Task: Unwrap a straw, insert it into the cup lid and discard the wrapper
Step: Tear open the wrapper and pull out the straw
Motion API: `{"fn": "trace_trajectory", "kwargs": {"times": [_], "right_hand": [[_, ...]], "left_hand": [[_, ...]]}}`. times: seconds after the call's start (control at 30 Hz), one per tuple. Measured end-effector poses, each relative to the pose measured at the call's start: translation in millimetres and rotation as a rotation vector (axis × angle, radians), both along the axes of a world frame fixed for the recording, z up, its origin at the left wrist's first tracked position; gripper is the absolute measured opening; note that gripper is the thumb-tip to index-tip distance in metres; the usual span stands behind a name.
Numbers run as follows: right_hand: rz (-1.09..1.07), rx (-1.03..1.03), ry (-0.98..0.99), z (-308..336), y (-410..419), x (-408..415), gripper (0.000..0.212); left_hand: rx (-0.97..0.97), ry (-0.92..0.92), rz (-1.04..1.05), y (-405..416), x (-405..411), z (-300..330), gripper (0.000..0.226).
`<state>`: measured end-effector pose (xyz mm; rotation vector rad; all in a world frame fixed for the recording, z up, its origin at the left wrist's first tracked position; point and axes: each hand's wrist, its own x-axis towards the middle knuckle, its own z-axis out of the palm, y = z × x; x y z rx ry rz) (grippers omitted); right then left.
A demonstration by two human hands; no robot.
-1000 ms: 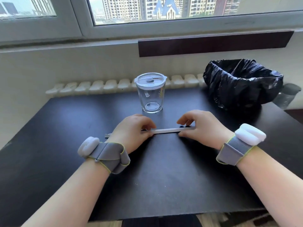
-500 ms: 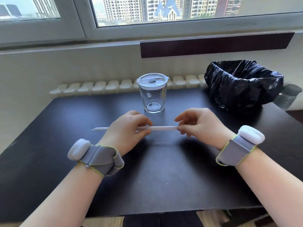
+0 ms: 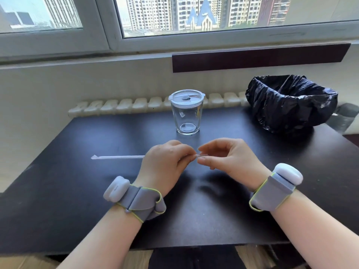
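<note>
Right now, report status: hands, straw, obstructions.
Left hand and right hand both pinch the wrapped straw at its right end. Cup lidded. Nothing between.

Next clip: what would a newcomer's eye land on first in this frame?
The two hands meeting at the table's centre: the left hand and right hand both pinch the near end of a white wrapped straw, which sticks out to the left above the black table. Behind them stands a clear glass cup with its lid on, and at the far right a bin lined with a black bag.
</note>
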<state>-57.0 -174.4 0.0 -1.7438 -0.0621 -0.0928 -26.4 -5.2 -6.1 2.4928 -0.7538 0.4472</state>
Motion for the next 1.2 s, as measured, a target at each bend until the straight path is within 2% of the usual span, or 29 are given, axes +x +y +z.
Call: {"fn": "trace_trajectory", "kwargs": {"times": [0.13,0.27,0.47,0.63,0.73,0.87,1.03,1.2], "right_hand": [[-0.038,-0.108,-0.054,-4.5,2.5,4.5,0.01],[-0.047,-0.044,-0.035,-4.8,0.4,6.2,0.006],[-0.018,0.0,-0.023,-7.7,0.5,5.2,0.011],[-0.042,-0.169,-0.1,-5.5,4.4,8.7,0.003],[-0.085,-0.299,-0.167,-6.5,10.5,13.7,0.007],[-0.135,-0.315,-0.188,-11.9,15.0,15.0,0.016],[-0.155,-0.371,-0.233,-16.6,15.4,12.4,0.007],[-0.147,-0.34,-0.207,-15.7,15.0,11.3,0.021]], "left_hand": [[-0.032,-0.009,-0.018,-0.3,0.0,-2.9,0.036],[-0.08,0.021,-0.008,0.2,1.2,-5.6,0.035],[-0.148,0.045,-0.026,-0.6,1.7,-10.8,0.033],[-0.21,0.019,0.0,0.5,4.5,-14.8,0.024],[-0.208,-0.02,0.02,0.0,3.3,-14.7,0.022],[-0.189,-0.046,0.021,-0.7,2.6,-14.6,0.021],[-0.186,-0.038,0.016,-0.4,2.7,-16.1,0.023],[-0.219,-0.029,0.03,-1.4,-0.5,-16.0,0.017]]}}
